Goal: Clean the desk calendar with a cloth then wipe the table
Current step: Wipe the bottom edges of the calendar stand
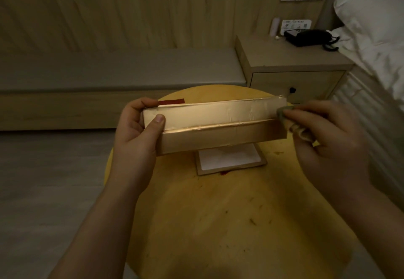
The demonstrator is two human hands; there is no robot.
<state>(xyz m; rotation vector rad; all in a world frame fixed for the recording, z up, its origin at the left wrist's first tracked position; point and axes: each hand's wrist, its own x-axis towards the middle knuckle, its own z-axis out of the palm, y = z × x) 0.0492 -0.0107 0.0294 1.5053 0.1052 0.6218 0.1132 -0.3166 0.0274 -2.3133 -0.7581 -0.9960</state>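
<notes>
Fingers (pixel 142 103) of your left hand (pixel 135 132) are curled around the left end of the desk calendar (pixel 216 123), with the thumb pressed flat on its pale top face, so this hand grips it and lifts it above the surface (pixel 218 224). Your right hand (pixel 328 138) has its fingers bent together and pinches a small folded cloth (pixel 284 114), which touches the right end of the calendar, at the groove between the two long faces.

From largest to smallest around you: the bed (pixel 376 44) with white bedding and a pillow stands at the right. A long grey cushioned bench (pixel 120 66) runs along the wooden wall. The round yellow surface is under your hands and shows small dark marks and one red spot. A wooden nightstand (pixel 290 68) stands between bench and bed, and on it is a black telephone (pixel 310 35). The calendar is a long, tan, shiny piece, held almost level. Under it, on the surface, lies a flat card (pixel 229 158) with a white middle and a brown border. A small red piece (pixel 171 102) shows behind the calendar's left end.
</notes>
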